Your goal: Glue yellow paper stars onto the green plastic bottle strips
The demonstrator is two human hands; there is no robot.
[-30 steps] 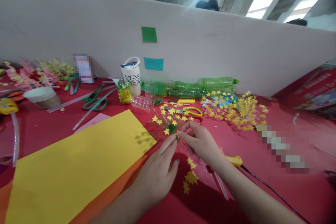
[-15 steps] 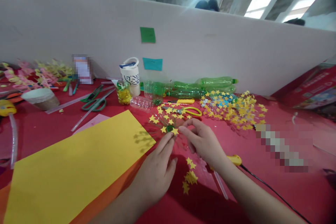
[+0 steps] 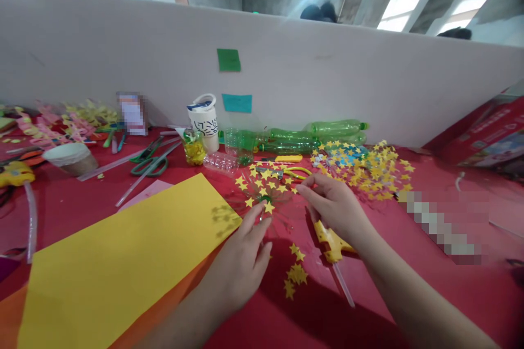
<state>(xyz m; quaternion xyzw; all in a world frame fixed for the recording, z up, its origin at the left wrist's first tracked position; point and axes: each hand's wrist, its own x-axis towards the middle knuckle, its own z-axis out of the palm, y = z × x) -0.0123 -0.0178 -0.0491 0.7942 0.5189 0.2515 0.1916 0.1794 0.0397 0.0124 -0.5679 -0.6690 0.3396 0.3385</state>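
Note:
Before me is a cut clear plastic bottle piece (image 3: 266, 198) with a green middle, its thin strips spread outward and tipped with yellow paper stars. My left hand (image 3: 239, 259) lies at its near side, fingers apart, fingertips by the green middle and a near star (image 3: 269, 208). At the right edge, my right hand (image 3: 333, 204) has thumb and forefinger pinched at a yellow star (image 3: 295, 191) on a strip. Below my right hand lies a yellow glue gun (image 3: 331, 242) with a clear glue stick. Loose yellow stars (image 3: 297, 274) sit on the red table between my forearms.
Yellow paper (image 3: 135, 251) covers the left front. Behind are scissors (image 3: 149, 166), a white tumbler (image 3: 208, 125), green bottles (image 3: 295, 142) and yellow-handled scissors (image 3: 301, 172). A cluster of finished star sprays (image 3: 380, 172) stands right. A paper cup (image 3: 71, 159) is left.
My right hand has shifted right and slightly up to the outer star. My left fingers have spread and drawn slightly down and left. More of the glue gun shows.

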